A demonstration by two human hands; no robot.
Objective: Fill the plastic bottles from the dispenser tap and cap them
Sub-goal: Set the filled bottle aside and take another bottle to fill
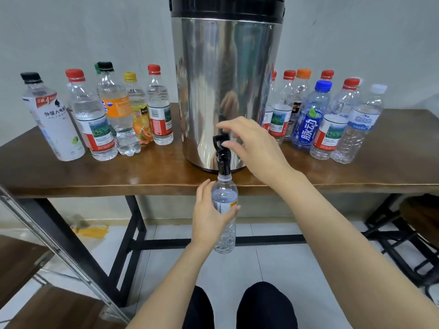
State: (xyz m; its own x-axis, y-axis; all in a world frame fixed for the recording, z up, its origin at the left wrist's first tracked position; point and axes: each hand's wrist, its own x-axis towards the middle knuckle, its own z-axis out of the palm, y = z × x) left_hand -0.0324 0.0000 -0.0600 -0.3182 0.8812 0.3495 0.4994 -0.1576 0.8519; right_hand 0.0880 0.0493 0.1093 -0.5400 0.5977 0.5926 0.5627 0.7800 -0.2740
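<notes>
Left hand [209,217] round ribbed clear plastic bottle [225,236].

Dispenser [225,91] on the desk [142,176], near its front edge, tap [222,148] toward me. Left of the dispenser, one row of bottles [95,119] on the desk; right of it, a second row of bottles [330,129]. Below the tap, in front of the desk edge, a bottle [224,198] upright in my left fingers [231,211]; my right fingers [228,125] at the tap, from the right.
</notes>
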